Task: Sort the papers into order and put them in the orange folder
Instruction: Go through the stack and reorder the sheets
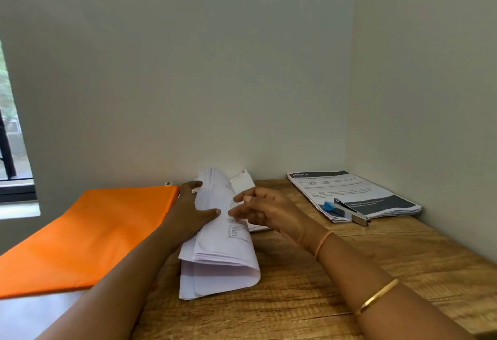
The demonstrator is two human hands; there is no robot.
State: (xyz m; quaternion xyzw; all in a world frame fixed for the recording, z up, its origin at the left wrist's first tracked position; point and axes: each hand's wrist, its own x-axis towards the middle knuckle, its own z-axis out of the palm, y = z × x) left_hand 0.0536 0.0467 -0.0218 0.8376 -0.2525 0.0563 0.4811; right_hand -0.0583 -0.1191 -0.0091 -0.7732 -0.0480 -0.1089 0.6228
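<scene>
A wooden table (349,272) fills the lower frame. The orange folder (88,234) lies lower left, the curled papers (223,253) at centre just beside it. The left hand (192,210) presses on them, spread; the blurred right hand (269,210) hovers above, fingers loose. A stapler (347,212) sits right.

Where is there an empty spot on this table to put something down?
Bare wood lies between the white paper stack and the printed sheets under the stapler, and along the near right edge of the table. The left is crowded: orange folder, then the left hand and right hand at the stack.
</scene>
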